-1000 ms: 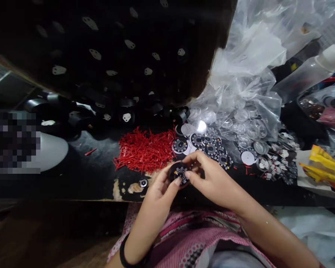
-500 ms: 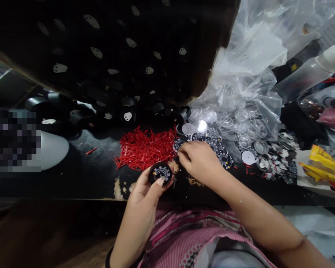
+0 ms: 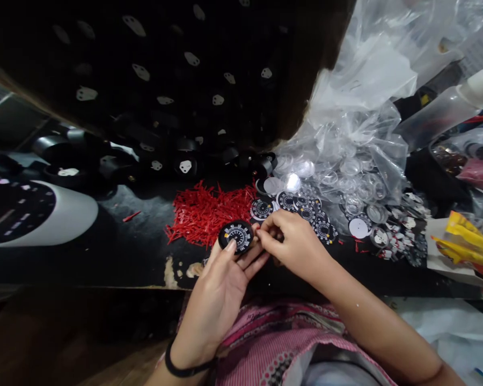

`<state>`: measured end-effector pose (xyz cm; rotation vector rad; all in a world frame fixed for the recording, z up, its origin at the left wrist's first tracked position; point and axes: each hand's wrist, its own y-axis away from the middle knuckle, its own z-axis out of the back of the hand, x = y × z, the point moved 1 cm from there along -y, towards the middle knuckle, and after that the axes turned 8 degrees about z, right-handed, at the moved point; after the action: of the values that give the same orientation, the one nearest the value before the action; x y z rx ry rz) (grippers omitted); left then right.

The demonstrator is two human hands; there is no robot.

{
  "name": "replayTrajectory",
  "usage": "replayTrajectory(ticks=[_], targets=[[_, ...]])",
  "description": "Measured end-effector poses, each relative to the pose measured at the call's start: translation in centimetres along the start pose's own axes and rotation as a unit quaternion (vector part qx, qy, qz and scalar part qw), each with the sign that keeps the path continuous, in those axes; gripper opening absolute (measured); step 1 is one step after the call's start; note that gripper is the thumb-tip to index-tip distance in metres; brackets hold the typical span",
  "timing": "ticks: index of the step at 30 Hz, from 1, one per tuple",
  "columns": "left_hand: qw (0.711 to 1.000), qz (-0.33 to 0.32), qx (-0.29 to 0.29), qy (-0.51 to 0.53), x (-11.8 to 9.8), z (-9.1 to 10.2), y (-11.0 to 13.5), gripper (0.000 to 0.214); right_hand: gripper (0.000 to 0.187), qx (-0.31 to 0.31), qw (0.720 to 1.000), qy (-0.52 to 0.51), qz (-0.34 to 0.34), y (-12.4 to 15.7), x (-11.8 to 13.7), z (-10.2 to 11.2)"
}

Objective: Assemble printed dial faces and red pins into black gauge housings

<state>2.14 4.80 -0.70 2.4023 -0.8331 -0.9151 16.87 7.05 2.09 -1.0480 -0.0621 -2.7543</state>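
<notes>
My left hand [image 3: 225, 284] holds a round black gauge [image 3: 237, 245] with a white-marked dial, the thumb on its face and the other fingers beneath. Close by on the right is my right hand [image 3: 287, 238], thumb and forefinger pinched together at the left fingertips. A tiny reddish bit shows at the pinch, too small to name. Behind the gauge lies a heap of thin red pointers [image 3: 209, 212]. Loose black dial discs [image 3: 261, 209] with white scales are spread just beyond my right hand.
Clear plastic rings [image 3: 356, 182] spill from a plastic bag [image 3: 358, 80] at the back right. Small metal parts [image 3: 406, 230] are piled right of them. Black round housings [image 3: 185, 166] line the back. A white-rimmed round dial [image 3: 78, 214] stands at the left edge, a yellow wrapper [image 3: 467, 236] far right.
My right hand has left the dial discs and come toward me, to the fingertips of my left hand. The gauge has risen slightly, and the left fingers have stretched out to the right.
</notes>
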Motion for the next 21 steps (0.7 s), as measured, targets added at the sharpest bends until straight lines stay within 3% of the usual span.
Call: replayTrajectory(ticks=[4,8,11,13,16,21], targets=[[0.995,-0.067,-0.038,-0.070,-0.3,0.1,0.3,0.019,0.009,-0.020,0.998,-0.004,0.061,0.7,-0.1,0.3],[0.984,-0.111,-0.072,-0.119,-0.4,0.3,0.4,0.036,0.011,-0.029,0.994,-0.037,0.095,1.2,0.5,0.9],[0.971,-0.128,-0.094,-0.179,-0.2,0.2,0.0,0.039,0.011,-0.034,0.992,-0.089,0.088,1.4,1.3,1.3],[0.966,-0.119,-0.084,-0.215,0.3,0.0,-0.3,0.032,0.012,-0.035,0.994,-0.068,0.073,1.5,1.7,1.3],[0.963,-0.120,-0.069,-0.230,0.8,-0.3,-0.4,0.028,0.013,-0.028,0.998,-0.031,0.053,1.6,1.9,1.3],[0.953,-0.148,-0.071,-0.254,0.8,-0.4,-0.1,0.027,0.013,-0.032,0.995,-0.079,0.053,1.7,1.8,1.6]])
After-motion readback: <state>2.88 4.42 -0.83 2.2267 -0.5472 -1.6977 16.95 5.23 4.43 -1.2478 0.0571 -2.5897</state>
